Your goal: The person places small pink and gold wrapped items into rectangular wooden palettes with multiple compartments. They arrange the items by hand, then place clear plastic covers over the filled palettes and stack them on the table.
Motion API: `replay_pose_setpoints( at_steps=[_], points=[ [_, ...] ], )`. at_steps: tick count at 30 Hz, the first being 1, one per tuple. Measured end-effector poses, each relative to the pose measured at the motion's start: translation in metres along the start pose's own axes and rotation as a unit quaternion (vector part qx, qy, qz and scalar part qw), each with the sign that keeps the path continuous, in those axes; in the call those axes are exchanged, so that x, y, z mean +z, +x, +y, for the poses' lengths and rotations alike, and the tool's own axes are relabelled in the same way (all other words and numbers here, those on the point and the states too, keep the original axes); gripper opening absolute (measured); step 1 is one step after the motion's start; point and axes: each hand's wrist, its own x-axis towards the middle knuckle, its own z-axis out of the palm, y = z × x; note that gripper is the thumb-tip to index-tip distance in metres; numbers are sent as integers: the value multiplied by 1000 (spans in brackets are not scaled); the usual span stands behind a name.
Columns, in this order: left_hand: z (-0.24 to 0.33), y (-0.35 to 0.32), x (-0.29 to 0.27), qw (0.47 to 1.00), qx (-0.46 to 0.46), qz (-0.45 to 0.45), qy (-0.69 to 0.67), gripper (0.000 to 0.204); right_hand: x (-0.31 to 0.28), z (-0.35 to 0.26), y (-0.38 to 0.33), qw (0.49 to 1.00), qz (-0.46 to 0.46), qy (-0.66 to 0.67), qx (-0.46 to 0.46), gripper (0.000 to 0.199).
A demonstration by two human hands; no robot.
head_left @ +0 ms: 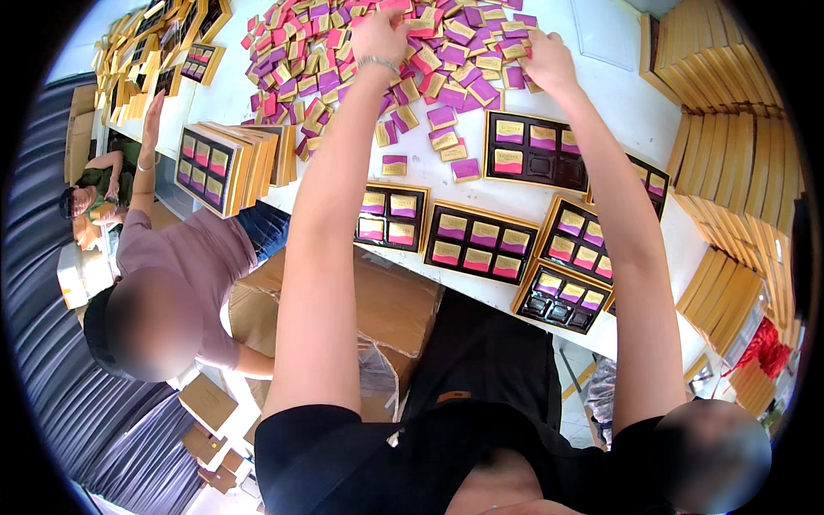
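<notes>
Here, a person in a black top leans over a long white table (618,103), both bare arms stretched out to a heap of small square wrapped sweets in purple, pink and gold (343,60) spread across its far side. The left hand (378,34), with a thin bracelet at the wrist, is curled down into the heap, fingers bent on the wrappers; whether it has pinched one up I cannot tell. The right hand (548,58) lies at the heap's right edge, fingers bent and pressing on sweets there, and its grip is just as unclear. Nearer the person, between the arms and the table's near edge, sit dark trays with gold rims (481,243), some compartments filled with the squares, others bare. Stacks of flat gold box lids (730,154) stand at the right. At the left a second person in a mauve shirt (202,257) reaches an arm toward another gold-edged box (206,167).
</notes>
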Motion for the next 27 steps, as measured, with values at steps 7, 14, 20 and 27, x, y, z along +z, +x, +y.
replay_pose_setpoints(
  at_steps=[7,14,20,27],
  points=[
    [-23,41,48,979,103,-90,150,62,-8,-44,-5,992,-32,-21,118,48],
    [32,42,44,980,-61,-139,-129,27,-36,3,-42,981,68,165,72,13],
    [97,-18,15,986,26,-115,-121,28,-90,53,-165,884,63,432,168,13],
    [174,-141,19,879,219,-404,130,26,-49,29,-211,935,122,275,189,24]
  ],
)
